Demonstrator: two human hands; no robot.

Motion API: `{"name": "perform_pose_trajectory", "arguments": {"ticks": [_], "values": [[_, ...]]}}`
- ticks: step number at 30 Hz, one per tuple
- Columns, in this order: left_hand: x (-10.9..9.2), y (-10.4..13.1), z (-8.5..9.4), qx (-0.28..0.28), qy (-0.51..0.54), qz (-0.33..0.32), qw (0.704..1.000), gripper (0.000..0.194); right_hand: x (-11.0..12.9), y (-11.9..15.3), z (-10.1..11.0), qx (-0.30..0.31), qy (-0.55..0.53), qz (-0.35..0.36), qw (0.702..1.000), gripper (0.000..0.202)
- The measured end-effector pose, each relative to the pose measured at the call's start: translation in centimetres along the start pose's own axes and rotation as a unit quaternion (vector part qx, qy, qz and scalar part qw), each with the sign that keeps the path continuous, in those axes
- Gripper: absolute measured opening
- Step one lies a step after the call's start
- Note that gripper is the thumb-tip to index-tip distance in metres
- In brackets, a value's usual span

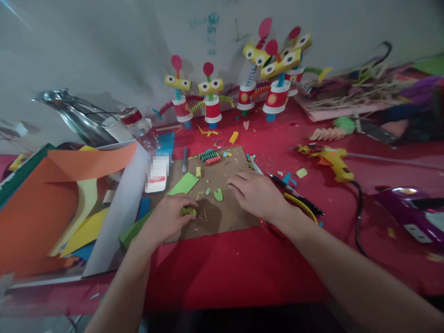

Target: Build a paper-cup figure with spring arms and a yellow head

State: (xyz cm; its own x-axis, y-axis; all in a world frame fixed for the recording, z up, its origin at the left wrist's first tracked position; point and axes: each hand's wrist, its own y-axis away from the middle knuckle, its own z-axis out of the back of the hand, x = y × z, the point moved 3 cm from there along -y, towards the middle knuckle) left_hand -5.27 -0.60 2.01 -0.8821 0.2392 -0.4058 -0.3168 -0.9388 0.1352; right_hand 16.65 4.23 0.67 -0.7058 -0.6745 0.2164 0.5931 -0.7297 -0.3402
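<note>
My left hand [169,216] is closed around a small accordion-folded green paper strip [189,211], low over the brown cardboard sheet [222,221]. Beside it lie a green paper sheet [184,184] and a rounded green paper cutout [218,194]. My right hand [258,193] hovers at the cardboard's right side, fingers loosely bent and apparently holding nothing. Scissors [299,203] with red and yellow handles are partly hidden under my right wrist. Folded dark green paper springs [207,156] and a red paper spring [212,160] rest near the cardboard's far edge.
Several paper-cup figures [212,111] stand along the wall. An open box [114,217] of coloured paper occupies the left, near a jar [140,127] and a phone [157,173]. Rightward lie a pen [298,195], a yellow glue gun [338,164] with its cord, and a purple device [412,212].
</note>
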Motion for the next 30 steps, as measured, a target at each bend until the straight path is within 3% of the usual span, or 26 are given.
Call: {"name": "perform_pose_trajectory", "arguments": {"ticks": [6, 19, 30], "values": [[0.25, 0.08, 0.01, -0.011, 0.006, 0.015, 1.000, 0.007, 0.39, 0.05, 0.23, -0.003, -0.016, 0.013, 1.000, 0.018], [0.26, -0.06, -0.35, -0.017, 0.016, 0.012, 1.000, 0.009, 0.50, -0.08, -0.34, 0.014, -0.020, 0.012, 1.000, 0.019], [-0.04, 0.11, -0.24, -0.028, 0.029, 0.049, 0.998, 0.009, 0.54, -0.13, -0.40, 0.015, -0.029, 0.008, 0.999, 0.017]]}}
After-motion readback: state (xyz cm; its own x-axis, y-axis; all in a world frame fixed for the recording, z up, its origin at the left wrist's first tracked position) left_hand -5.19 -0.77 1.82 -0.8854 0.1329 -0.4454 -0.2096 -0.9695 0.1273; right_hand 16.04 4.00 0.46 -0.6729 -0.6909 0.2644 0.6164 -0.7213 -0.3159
